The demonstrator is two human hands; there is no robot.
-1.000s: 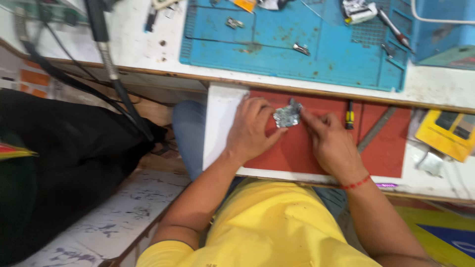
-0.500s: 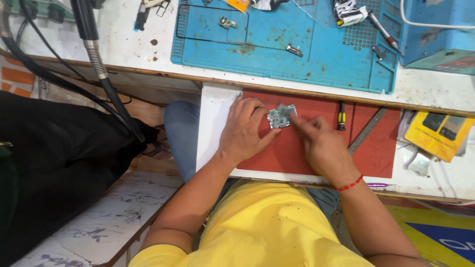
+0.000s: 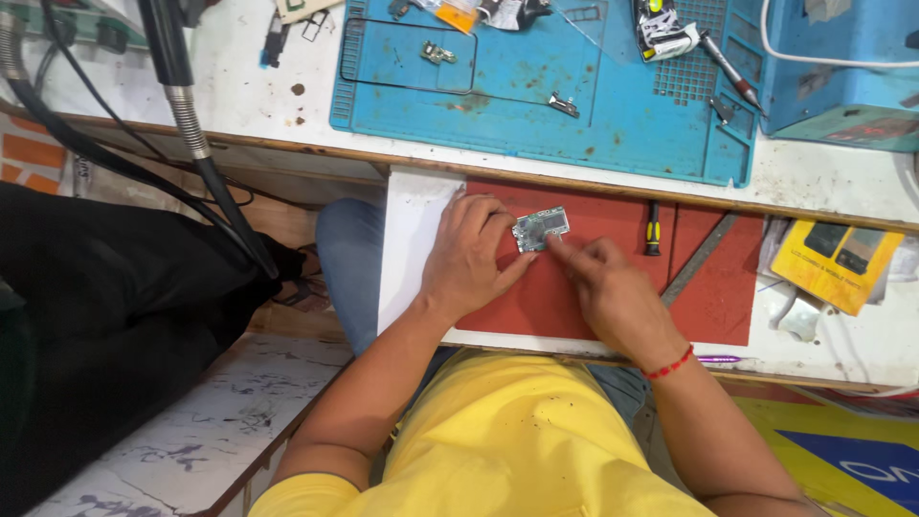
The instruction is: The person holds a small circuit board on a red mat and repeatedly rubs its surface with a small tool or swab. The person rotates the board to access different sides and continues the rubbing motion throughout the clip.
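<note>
Head view: left hand (image 3: 467, 260) and right hand (image 3: 613, 292) pinch a small circuit board (image 3: 541, 228) on the red mat (image 3: 713, 302) near the counter's front edge; a screwdriver (image 3: 652, 228) lies beside. Board sits slightly lower than before.

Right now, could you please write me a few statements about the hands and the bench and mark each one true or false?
1. Both hands touch the small circuit board. True: the left hand steadies it and the right hand presses at its edge.
2. The board lies on the blue work mat. False: it lies on the red mat, nearer the person.
3. A small screwdriver with a yellow and black handle lies on the red mat, right of the board. True.
4. The right hand grips that screwdriver. False: the screwdriver lies apart from both hands.
5. A red thread band circles the left wrist. False: it is on the right wrist.
</note>
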